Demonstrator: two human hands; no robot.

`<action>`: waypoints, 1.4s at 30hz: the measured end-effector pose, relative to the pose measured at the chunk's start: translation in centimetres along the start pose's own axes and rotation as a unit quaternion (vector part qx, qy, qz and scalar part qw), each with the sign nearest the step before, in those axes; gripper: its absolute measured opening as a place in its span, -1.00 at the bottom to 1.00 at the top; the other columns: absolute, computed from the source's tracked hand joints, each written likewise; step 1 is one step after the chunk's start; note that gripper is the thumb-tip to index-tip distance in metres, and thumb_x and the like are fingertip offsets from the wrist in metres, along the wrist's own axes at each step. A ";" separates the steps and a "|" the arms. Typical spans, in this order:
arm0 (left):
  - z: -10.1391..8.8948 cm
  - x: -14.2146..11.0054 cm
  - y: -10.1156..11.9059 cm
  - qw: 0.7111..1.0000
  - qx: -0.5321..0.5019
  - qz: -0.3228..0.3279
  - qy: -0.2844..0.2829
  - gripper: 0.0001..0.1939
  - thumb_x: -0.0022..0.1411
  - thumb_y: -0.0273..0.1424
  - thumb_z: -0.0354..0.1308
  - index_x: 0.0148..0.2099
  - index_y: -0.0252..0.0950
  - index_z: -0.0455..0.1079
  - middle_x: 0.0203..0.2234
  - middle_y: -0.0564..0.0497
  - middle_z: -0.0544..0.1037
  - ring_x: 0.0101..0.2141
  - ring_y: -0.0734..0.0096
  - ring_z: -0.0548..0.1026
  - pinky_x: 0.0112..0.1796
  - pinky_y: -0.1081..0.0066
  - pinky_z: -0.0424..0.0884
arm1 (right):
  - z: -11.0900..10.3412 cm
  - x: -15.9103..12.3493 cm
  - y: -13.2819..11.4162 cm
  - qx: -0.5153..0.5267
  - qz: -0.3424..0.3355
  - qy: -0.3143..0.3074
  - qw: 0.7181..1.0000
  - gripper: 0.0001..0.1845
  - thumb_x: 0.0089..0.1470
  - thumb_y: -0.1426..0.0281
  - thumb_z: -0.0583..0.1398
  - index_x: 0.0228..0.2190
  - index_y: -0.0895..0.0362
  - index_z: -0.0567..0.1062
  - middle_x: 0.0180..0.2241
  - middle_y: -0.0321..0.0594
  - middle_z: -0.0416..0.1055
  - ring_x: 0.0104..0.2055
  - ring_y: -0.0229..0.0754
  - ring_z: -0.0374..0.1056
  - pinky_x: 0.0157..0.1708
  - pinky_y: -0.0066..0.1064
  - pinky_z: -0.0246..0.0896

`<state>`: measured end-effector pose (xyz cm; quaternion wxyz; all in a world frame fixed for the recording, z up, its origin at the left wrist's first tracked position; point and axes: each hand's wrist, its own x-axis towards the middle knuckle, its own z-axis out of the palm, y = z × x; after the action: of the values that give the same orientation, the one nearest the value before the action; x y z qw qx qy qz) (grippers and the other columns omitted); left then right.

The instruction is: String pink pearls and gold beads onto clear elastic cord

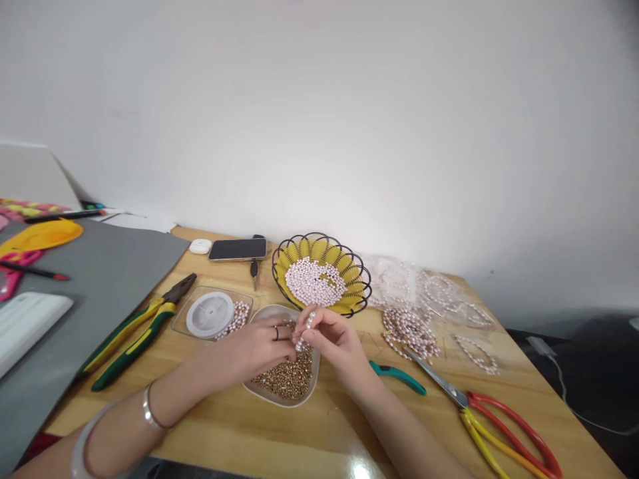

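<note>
My right hand (pixel 337 339) is closed in a pinch on a short strand of pearly beads (pixel 309 320), thumb and fingertips around it. My left hand (pixel 264 342), with a dark ring on one finger, meets the strand's lower end with bent fingers; its fingertips are partly hidden. Both hands are above a pale bowl (pixel 249 392) of small gold beads (pixel 287 382). Just behind them is a black wire basket (pixel 368 293) with a yellow lining, holding loose pale pink beads (pixel 312 283).
Left lie green-and-yellow pliers (pixel 144 329), a clear box with a white spool (pixel 210 315), and a phone (pixel 237 249). Right are a heap of bead strands (pixel 409 332), bagged bracelets (pixel 442 293), a teal-handled tool (pixel 399 376) and large scissors (pixel 466 399). A grey mat (pixel 110 266) covers the left side.
</note>
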<state>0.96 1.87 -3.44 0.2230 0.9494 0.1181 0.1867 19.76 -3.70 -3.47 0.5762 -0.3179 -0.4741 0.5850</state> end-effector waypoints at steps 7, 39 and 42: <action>-0.1 0.0 -0.3 1.000 -0.011 -0.012 0.013 -0.91 0.34 -0.49 0.15 -0.18 -0.25 0.48 -0.22 -0.07 0.58 -0.11 0.21 0.49 -0.09 0.24 0.45 | -0.2 0.0 0.2 0.004 -0.001 -0.004 1.000 -0.77 0.08 0.27 0.37 -0.46 0.10 0.46 -0.40 -0.26 0.41 -0.39 -0.22 0.32 -0.38 -0.37 0.31; -3.1 0.4 0.6 0.852 -0.430 -0.239 0.176 -0.92 0.24 -0.41 0.27 -0.23 -0.26 0.59 -0.32 -0.01 0.70 -0.27 0.38 0.64 -0.21 0.44 0.54 | 0.1 -0.6 -0.6 0.014 0.200 -0.099 0.975 -0.63 0.01 0.21 0.41 -0.51 0.15 0.38 -0.56 -0.35 0.45 -0.51 -0.32 0.29 -0.41 -0.47 0.09; -3.2 0.4 0.6 0.857 -0.421 -0.243 0.170 -0.91 0.24 -0.41 0.26 -0.22 -0.27 0.59 -0.30 -0.03 0.70 -0.25 0.36 0.64 -0.19 0.40 0.55 | 0.2 -0.6 -0.7 0.010 0.205 -0.097 0.974 -0.61 -0.01 0.19 0.41 -0.51 0.14 0.37 -0.56 -0.36 0.45 -0.51 -0.32 0.29 -0.42 -0.47 0.08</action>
<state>0.07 2.66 -0.40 0.6165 0.6592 0.2915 0.3168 19.94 -4.37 -2.83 0.3984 -0.3447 -0.4464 0.7233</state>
